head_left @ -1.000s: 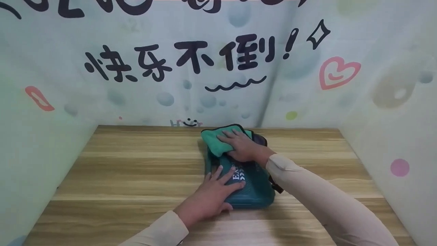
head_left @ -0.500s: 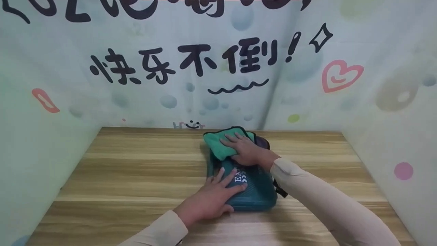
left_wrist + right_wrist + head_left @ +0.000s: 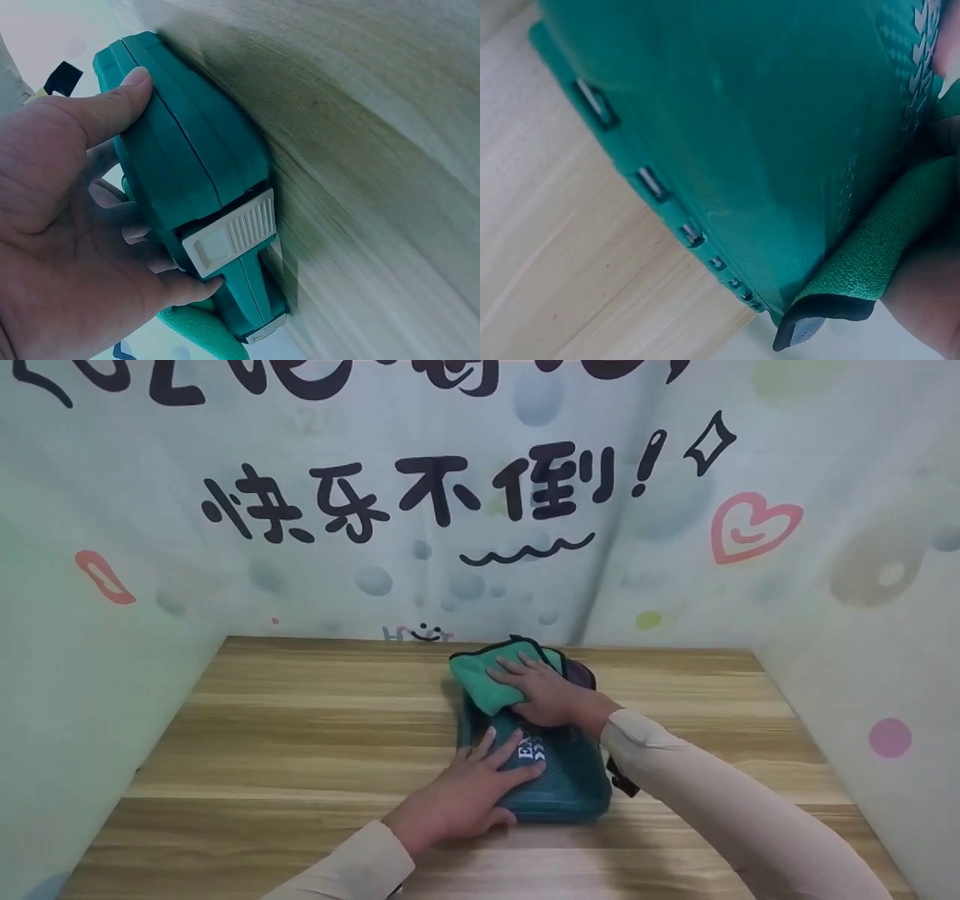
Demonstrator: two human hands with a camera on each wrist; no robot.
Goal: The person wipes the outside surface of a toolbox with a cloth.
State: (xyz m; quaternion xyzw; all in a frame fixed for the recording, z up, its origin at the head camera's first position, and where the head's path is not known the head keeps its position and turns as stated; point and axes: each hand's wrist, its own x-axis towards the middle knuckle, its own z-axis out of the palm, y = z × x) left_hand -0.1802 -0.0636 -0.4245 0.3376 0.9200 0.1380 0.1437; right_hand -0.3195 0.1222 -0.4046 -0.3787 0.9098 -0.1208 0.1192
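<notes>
A teal hard plastic case (image 3: 574,791) lies on the wooden table, with white lettering on its lid. My left hand (image 3: 461,791) rests on the lid's near left part, fingers spread. In the left wrist view, the thumb of my left hand (image 3: 60,202) presses the case's side (image 3: 187,142), beside a pale latch (image 3: 229,234). On the far end of the lid, my right hand (image 3: 544,694) lies flat on a green cloth (image 3: 480,679) with black edging. The right wrist view shows the cloth (image 3: 862,262) against the lid, with only part of my right hand (image 3: 930,292) visible.
The wooden table (image 3: 300,735) extends to both sides of the case. Behind it hangs a printed backdrop (image 3: 337,577) with black characters, and pale side walls stand left and right. A small black object (image 3: 624,780) shows under the right sleeve.
The head view has shifted slightly. Both hands, the cloth and the case keep nearly the same positions relative to one another.
</notes>
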